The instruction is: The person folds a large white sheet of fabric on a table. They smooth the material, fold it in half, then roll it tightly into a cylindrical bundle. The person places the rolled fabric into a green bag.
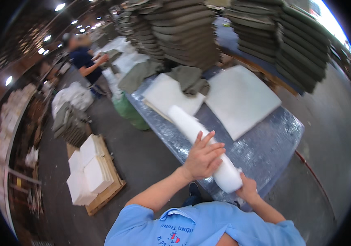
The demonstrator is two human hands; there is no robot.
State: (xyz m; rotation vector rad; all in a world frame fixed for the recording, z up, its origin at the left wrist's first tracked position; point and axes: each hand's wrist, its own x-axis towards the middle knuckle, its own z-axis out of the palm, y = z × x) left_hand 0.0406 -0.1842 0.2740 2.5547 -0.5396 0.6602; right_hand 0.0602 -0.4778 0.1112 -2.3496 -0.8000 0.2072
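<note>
A white roll of soft foam-like padding [192,127] lies slantwise over the near left part of the plastic-wrapped table [261,151]. My left hand [203,158] rests across the middle of the roll, fingers stretched and apart. At the roll's near end, my right hand [247,186] grips the edge; its fingers are partly hidden. Beyond the roll lies a flat white pad [163,92], and to its right a larger square white pad [243,98]. A crumpled grey-green fabric cover [190,80] sits on the far edge of the left pad.
Tall stacks of grey-green cushions [183,33] stand behind the table, with more stacks [282,41] at the far right. White blocks [89,172] sit on a pallet [105,197] at left. A person [85,61] works farther back. A hose [313,172] crosses the floor at right.
</note>
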